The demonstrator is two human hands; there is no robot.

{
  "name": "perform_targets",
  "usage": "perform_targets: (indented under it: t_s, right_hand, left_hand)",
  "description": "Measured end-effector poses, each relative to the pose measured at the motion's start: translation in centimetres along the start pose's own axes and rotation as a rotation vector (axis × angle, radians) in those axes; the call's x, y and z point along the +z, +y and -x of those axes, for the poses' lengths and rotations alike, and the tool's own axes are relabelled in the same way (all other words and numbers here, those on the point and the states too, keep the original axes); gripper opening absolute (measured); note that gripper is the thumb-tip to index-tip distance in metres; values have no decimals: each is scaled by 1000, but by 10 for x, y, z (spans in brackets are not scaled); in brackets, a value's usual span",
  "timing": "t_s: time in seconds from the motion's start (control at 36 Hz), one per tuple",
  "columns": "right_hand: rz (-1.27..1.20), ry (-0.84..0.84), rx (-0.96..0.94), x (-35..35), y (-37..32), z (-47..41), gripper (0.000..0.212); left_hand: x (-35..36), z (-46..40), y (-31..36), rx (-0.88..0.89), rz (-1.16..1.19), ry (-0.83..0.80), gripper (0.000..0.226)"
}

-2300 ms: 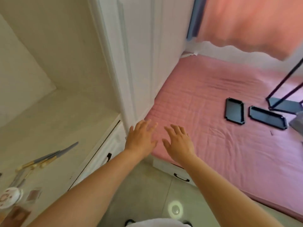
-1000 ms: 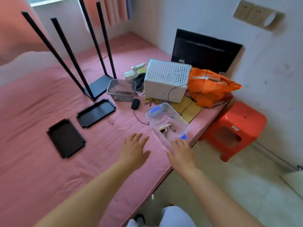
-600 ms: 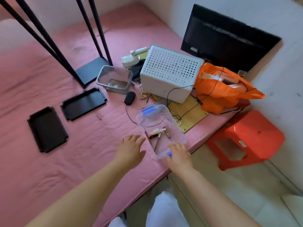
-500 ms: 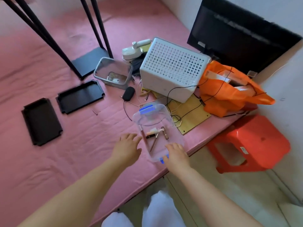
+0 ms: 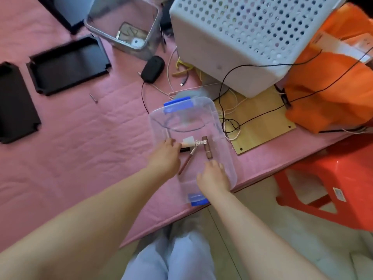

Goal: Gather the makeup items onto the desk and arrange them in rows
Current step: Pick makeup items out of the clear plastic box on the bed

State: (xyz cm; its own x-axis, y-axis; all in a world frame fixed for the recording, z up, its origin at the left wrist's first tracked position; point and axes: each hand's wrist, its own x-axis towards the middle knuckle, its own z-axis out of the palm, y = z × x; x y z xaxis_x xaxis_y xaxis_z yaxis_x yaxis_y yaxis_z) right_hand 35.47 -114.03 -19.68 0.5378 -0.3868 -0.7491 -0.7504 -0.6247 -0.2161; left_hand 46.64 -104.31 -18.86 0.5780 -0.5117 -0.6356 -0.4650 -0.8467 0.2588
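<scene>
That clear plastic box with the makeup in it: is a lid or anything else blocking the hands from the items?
Nothing visible does. The clear box looks open-topped; the left hand and right hand reach in beside the makeup items.

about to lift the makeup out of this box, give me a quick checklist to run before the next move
1. Box open, no lid over the items: ok.
2. Makeup within reach: ok; lipstick, pencil and a small bottle lie on the box floor.
3. Left hand at the items: ok; its fingers reach to the bottle and a dark tube.
4. Left hand actually holds something: cannot tell.
5. Right hand free: ok; inside the box near the lipstick, holding nothing.
6. Box steady on the bed: not ok; its near end overhangs the edge.
</scene>
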Motion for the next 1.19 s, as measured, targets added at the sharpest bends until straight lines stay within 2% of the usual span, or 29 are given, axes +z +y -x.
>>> perform_targets:
  t_s: [0.11, 0.22, 0.28, 0.39, 0.67, 0.75, 0.81, 0.89, 0.97, 1.03, 1.14, 1.19]
  right_hand:
    - [13, -10, 61, 24, 3, -33, 44]
    - [-6, 34, 129, 45, 0, -64, 57]
    - [-12, 79, 172, 51, -2, -77, 52]
    - [26, 113, 228, 60, -3, -99, 54]
    - [26, 203, 204, 73, -10, -123, 55]
    - [-29, 236, 184, 73, -11, -125, 46]
    - [-51, 257, 173, 72, -10, -126, 36]
    - [14, 236, 161, 69, -6, -130, 30]
    - [84, 217, 145, 65, -6, -136, 24]
    - [118, 206, 144, 61, -7, -139, 23]
    - [119, 173, 159, 56, -9, -145, 23]
    - [104, 161, 167, 54, -10, -145, 24]
  left_hand:
    - [28, -26, 3, -116, 161, 13, 47]
    - [56, -46, 10, -273, 382, 61, 46]
    - [65, -56, 12, -302, 429, 69, 48]
    - [76, -74, 9, -304, 354, 45, 55]
    - [103, -93, 2, -312, 140, 165, 29]
    - [104, -99, 1, -310, 59, 155, 27]
    - [105, -106, -2, -289, -22, 132, 30]
    - [105, -114, -6, -253, -92, 101, 48]
    - [104, -118, -5, -206, -105, 144, 50]
    - [103, -121, -6, -220, -70, 172, 52]
    - [93, -124, -6, -385, 306, 217, 30]
    - [89, -125, -3, -425, 416, 227, 30]
